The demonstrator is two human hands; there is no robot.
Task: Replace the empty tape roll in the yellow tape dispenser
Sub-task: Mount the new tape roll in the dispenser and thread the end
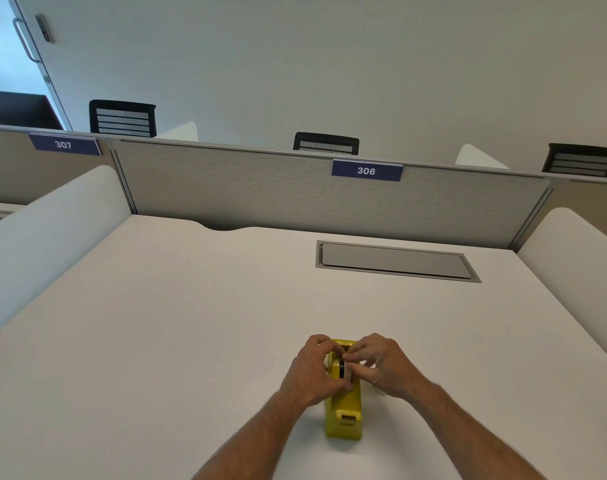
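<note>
one yellow tape dispenser [343, 407] is stood on the white desk [177, 323], near its front edge, with a dark hub [341, 368] seen in its cradle. a grey partition [260, 188] labelled 306 is set behind. the left hand [312, 368] and right hand [381, 367] are closed together on the dispenser's top.

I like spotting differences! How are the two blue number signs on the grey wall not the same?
The left sign reads 307, while the right sign reads 306. The left sign hangs above the neighbouring desk, near the door; the right sign hangs above this desk, beyond the yellow tape dispenser. The left sign looks tilted more steeply in this view than the right sign. Both are dark blue rectangles with white numbers, fixed along the divider's top edge.
</note>
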